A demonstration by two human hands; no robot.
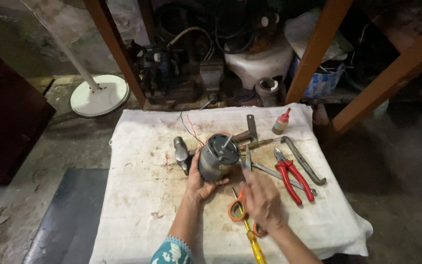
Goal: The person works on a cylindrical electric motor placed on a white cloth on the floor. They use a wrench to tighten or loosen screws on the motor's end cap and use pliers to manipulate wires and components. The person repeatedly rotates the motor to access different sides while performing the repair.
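Observation:
My left hand (199, 182) grips a grey round electric motor (218, 156) from its left side, holding it on a stained white cloth (142, 195). The motor's shaft points up and thin red and black wires trail from it. My right hand (262, 200) hovers just right of the motor, fingers closed on a slim metal tool (244, 166) whose tip reaches the motor's edge. Orange-handled scissors (236, 211) and a yellow-handled screwdriver (256, 247) lie under my right hand.
A hammer (180, 151) lies left of the motor. Red-handled pliers (294, 178), a curved metal bar (304, 164) and a small red-capped bottle (281, 122) lie to the right. A white fan base (99, 95) and cluttered wooden shelving (211, 63) stand behind.

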